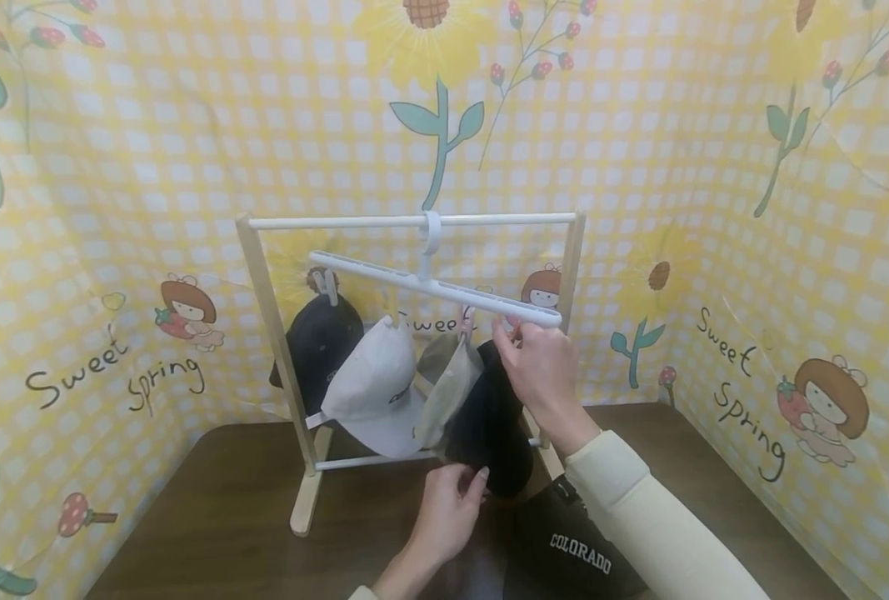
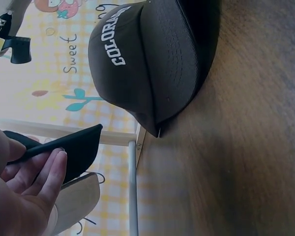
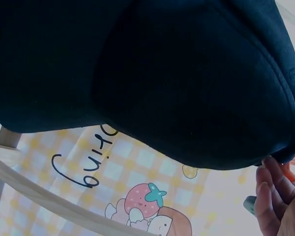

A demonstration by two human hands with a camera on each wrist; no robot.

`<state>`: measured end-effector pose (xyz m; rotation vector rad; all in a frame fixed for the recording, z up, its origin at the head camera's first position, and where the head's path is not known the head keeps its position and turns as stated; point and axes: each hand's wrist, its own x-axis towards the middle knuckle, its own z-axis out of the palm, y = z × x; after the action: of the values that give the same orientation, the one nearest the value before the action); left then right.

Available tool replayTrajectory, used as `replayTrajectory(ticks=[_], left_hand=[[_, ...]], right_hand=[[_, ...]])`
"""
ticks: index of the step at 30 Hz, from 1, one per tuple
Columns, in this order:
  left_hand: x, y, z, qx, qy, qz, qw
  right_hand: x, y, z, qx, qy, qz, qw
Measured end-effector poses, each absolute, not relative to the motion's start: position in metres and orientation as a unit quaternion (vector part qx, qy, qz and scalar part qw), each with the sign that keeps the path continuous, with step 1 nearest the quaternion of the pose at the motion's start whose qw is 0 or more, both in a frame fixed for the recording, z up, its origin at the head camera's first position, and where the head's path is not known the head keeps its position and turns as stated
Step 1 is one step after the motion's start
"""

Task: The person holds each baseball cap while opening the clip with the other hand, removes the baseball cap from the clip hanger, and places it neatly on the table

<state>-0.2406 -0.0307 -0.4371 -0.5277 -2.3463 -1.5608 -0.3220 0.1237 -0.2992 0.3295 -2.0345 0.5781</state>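
A black cap (image 1: 481, 425) hangs below the low right end of a tilted white hanger (image 1: 369, 268). My right hand (image 1: 545, 367) is just under that end, its fingers pinching an orange clip (image 3: 289, 173) at the edge of the cap's crown. Lower down, my left hand (image 1: 447, 508) holds the cap's brim (image 2: 81, 152) between thumb and fingers. Beside it on the hanger are a beige cap (image 1: 451, 392) under a pink clip (image 1: 466, 321), a white cap (image 1: 377, 383), and another black cap (image 1: 324, 342) under a pale clip (image 1: 327, 286).
The hanger's hook loops over the top bar (image 1: 324, 222) of a wooden rack (image 1: 273, 333) standing on the brown table (image 1: 212, 517). A dark cap lettered COLORADO (image 1: 579, 552) lies on the table at front right, below my right forearm. Patterned yellow cloth (image 1: 661, 125) surrounds the table.
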Motion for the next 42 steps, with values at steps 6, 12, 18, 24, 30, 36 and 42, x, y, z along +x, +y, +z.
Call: replayTrajectory(ticks=[6,12,18,24,30,36,42], left_hand=[[-0.2403,-0.0324,-0.4435,-0.169,-0.806,-0.553,0.126],[-0.2431,-0.0325,-0.4445,-0.169,-0.801,-0.559,0.13],[-0.2482,-0.0318,-0.44,-0.167,-0.807,-0.546,0.15],[-0.2491,-0.0321,-0.4385,-0.165,-0.805,-0.55,0.15],[-0.2483,-0.0333,-0.4399,-0.164,-0.805,-0.554,0.139],[-0.2495,-0.0334,-0.4398,-0.166,-0.805,-0.552,0.137],[-0.2494,-0.034,-0.4403,-0.167,-0.805,-0.554,0.134]], right_hand=[[-0.3234,0.125,-0.304,0.161,-0.832,0.226,0.48],[-0.3237,0.1255,-0.3039,0.171,-0.829,0.213,0.489],[-0.3246,0.1253,-0.2969,0.177,-0.829,0.197,0.492],[-0.3251,0.1251,-0.2954,0.178,-0.831,0.186,0.494],[-0.324,0.1248,-0.2971,0.178,-0.835,0.188,0.486],[-0.3242,0.1249,-0.2975,0.174,-0.836,0.184,0.486],[-0.3249,0.1252,-0.2988,0.172,-0.837,0.179,0.487]])
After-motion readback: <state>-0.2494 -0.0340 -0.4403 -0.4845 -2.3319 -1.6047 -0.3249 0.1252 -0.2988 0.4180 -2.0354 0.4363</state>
